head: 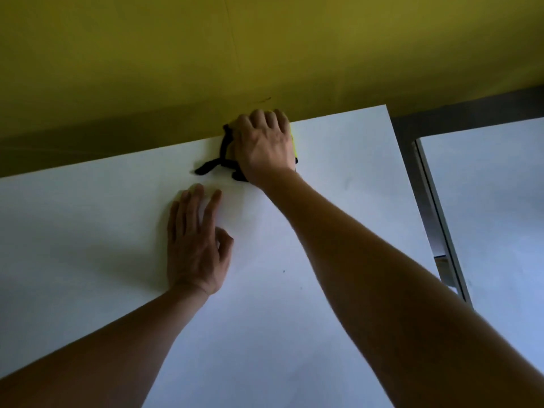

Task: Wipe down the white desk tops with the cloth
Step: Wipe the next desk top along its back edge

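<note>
From the head view, we are mid-wipe at the far edge of the flat white desk (pixel 294 290), close to its far right corner. Our right hand (pixel 266 145) lies spread, palm down, pressing the yellow cloth with black trim (pixel 225 160) onto the surface, fingers lightly bent over it. Our left hand (pixel 195 240) rests open and flat on the desk nearer us, holding nothing. The cloth is bunched, mostly hidden, its black edging trailing out to the left. Next, we judge, comes dragging it back across the unwiped area, then the second white desk (pixel 494 201) to the right
</note>
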Motion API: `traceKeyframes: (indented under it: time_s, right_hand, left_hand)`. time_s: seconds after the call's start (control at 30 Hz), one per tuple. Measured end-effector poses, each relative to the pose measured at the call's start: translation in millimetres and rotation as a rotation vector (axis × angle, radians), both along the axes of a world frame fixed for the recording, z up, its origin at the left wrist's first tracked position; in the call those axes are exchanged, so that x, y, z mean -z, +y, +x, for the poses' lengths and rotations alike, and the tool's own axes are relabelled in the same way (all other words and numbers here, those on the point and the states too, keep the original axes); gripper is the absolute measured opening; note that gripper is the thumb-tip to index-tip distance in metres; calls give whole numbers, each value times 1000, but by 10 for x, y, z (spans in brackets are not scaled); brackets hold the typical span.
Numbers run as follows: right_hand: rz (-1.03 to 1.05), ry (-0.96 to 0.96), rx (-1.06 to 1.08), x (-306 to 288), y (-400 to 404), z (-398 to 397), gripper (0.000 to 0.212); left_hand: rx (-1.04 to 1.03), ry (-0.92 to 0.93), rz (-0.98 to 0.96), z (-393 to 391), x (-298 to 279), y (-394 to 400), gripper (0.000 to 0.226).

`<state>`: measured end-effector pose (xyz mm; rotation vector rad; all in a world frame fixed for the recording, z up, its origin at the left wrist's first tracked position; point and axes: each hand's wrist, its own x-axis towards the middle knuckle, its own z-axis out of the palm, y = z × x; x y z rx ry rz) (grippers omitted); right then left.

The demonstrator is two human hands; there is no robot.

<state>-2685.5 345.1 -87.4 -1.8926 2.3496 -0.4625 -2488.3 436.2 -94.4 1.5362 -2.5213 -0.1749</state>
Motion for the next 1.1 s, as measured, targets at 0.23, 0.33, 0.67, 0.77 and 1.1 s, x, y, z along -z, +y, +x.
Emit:
traceKeyframes:
  time_s: [0.23,0.33,0.67,0.77,1.1]
  right_hand:
    - [216,133,190,-26,288,-1677,55]
    - [180,-47,448,27,502,-2207,42]
    - [-115,-64,266,-11,775,-1843,38]
    - [-148,-22,219,2,909,-1623,37]
    - [-192,-20,61,105,1637,-591,40]
  left_hand:
    - [6,-12,-7,-9,9,-18,68]
    - [0,3,-14,-19,20,-16,67]
    - [-13,13,-9,-32,33,15,69]
    - [-14,17,-16,-32,36,21,69]
    - [3,46,-35,-11,29,31,66]
